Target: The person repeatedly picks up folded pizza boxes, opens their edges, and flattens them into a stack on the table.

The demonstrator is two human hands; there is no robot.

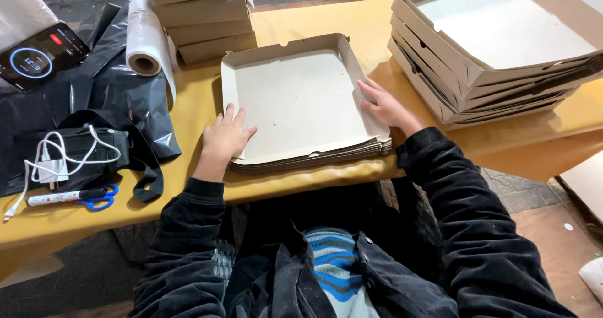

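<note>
A shallow cardboard box tray [301, 101] with raised sides lies on a stack of flat cardboard blanks [314, 160] at the near edge of the yellow table [188, 104]. My left hand [226, 136] rests flat on the tray's near left corner, fingers apart. The fingers of my right hand [384, 106] press against the tray's right wall from outside. Neither hand grips anything.
A pile of folded open boxes [496, 48] stands at the right. Closed boxes [204, 16] are stacked at the back. At the left lie a black plastic sheet [107, 86], a white roll [146, 38], a phone [39, 54], a white cable [59, 155] and blue scissors [100, 199].
</note>
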